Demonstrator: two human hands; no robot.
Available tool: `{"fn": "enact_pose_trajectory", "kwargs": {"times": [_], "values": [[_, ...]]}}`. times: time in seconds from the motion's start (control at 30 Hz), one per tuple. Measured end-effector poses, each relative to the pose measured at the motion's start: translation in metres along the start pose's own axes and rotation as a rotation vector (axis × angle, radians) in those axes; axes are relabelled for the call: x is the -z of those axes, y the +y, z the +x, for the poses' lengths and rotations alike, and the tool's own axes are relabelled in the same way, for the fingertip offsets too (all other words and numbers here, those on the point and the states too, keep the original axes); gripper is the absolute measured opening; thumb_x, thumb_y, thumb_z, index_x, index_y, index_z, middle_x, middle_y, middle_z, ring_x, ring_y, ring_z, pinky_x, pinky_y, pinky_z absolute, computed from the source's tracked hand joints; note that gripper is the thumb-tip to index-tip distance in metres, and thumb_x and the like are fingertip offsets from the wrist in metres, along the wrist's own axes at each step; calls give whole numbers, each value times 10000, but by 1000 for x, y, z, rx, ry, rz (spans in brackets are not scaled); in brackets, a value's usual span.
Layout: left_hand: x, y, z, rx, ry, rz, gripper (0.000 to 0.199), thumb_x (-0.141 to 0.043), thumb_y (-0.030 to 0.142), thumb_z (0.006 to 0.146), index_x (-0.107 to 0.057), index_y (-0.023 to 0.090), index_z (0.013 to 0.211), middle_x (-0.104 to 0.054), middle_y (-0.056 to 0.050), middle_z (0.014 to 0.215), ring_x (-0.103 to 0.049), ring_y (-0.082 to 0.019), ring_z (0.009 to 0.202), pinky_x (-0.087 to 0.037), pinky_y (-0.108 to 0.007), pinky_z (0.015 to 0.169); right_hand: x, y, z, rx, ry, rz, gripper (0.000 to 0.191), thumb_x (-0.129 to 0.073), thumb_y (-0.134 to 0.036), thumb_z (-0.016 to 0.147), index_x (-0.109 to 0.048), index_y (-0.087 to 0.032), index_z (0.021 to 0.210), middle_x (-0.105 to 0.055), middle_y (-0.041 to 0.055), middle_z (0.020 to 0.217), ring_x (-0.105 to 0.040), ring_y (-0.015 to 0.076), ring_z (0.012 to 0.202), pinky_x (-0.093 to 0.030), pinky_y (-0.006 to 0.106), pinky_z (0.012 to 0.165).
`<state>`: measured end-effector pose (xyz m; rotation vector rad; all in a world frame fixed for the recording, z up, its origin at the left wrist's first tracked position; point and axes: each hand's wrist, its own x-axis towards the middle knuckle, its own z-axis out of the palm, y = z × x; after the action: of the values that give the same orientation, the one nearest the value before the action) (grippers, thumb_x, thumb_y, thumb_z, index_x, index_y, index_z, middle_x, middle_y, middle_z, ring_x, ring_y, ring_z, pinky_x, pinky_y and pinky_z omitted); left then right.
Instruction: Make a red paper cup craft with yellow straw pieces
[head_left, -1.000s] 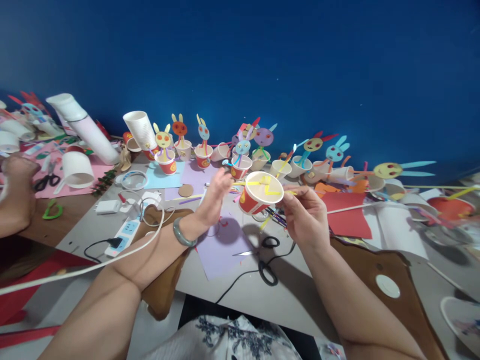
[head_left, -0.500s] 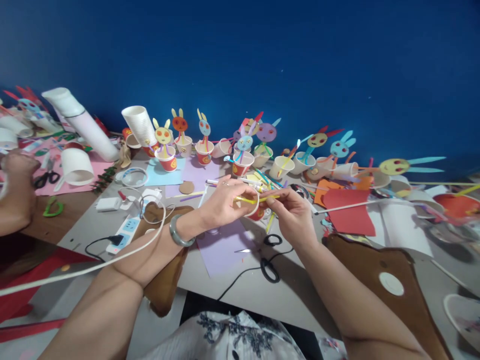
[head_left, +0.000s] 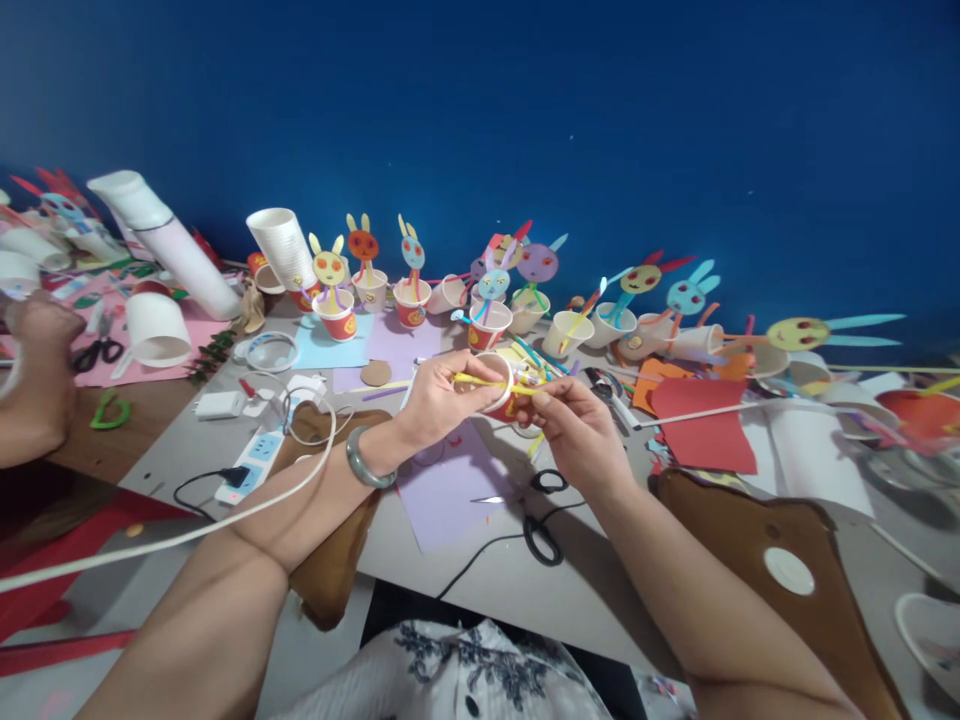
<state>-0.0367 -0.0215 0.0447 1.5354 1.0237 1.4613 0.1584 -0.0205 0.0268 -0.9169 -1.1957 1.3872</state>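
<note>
A red-and-white paper cup (head_left: 495, 402) is held tilted above the table, its mouth facing toward me and to the left. A thin yellow strip that looks like a pipe cleaner (head_left: 517, 388) runs across the cup at its rim. My left hand (head_left: 442, 397) is closed on the cup and the strip's left end, with thumb and fingers pinching at the rim. On the right side of the cup, my right hand (head_left: 581, 425) pinches the strip's other part near the cup wall. Below the hands lie purple paper (head_left: 446, 500) and black-handled scissors (head_left: 544, 530).
Paper cups with rabbit-faced figures (head_left: 334, 310) line the blue wall. Red paper (head_left: 705, 425) lies right. A power strip (head_left: 251, 465) and white cable (head_left: 187, 535) are at left. Another person's hand (head_left: 41, 330) rests at far left. A brown cushion-like piece (head_left: 742, 545) lies right.
The cup has turned so that more of its mouth faces me, and the yellow strip shows further left inside it. Both hands have shifted only slightly.
</note>
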Motion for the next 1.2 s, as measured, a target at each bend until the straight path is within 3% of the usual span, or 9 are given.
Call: {"fn": "enact_pose_trajectory", "kwargs": {"times": [0.23,0.33,0.57,0.87,1.07,1.2], "values": [[0,5,1,20,0,-107,99,-801,232,743,-724,175,766,-793,-50,862,-740,-156,830,-590,-291,781,4,-3,4,-102,-80,-3,367,-904,-500,701,-666,-222,727,-660,-25,643,-581,108,559,-453,261,551],[0,4,1,9,-1,-106,122,-787,263,760,-708,174,786,-793,-57,871,-740,-159,819,-585,-293,758,6,-5,3,-127,-140,-12,353,-890,-503,723,-681,-219,706,-672,-12,656,-582,115,566,-448,267,550],[1,4,2,-76,-4,-38,66,-742,188,785,-681,175,764,-773,-41,829,-708,-136,752,-571,-294,752,11,-5,3,-72,-243,-234,353,-795,-528,832,-717,-205,716,-667,2,631,-569,116,571,-439,272,578],[2,2,3,22,-23,-110,99,-763,209,771,-697,166,830,-754,-36,858,-684,-131,782,-548,-271,746,6,-8,2,-66,-326,-324,381,-758,-559,853,-742,-190,761,-679,21,697,-571,116,592,-468,266,571],[2,5,0,62,-82,-76,165,-777,244,782,-700,163,904,-745,-44,893,-682,-137,817,-553,-283,801,0,-6,0,17,-173,-306,388,-830,-579,765,-722,-209,806,-687,5,687,-575,119,561,-493,274,540],[4,-1,5,20,-18,-185,358,-781,439,824,-675,180,1047,-739,-68,1025,-693,-159,906,-557,-302,850,1,-7,2,36,-97,-285,395,-832,-583,762,-695,-214,797,-665,-9,637,-576,119,544,-488,276,534]]}}
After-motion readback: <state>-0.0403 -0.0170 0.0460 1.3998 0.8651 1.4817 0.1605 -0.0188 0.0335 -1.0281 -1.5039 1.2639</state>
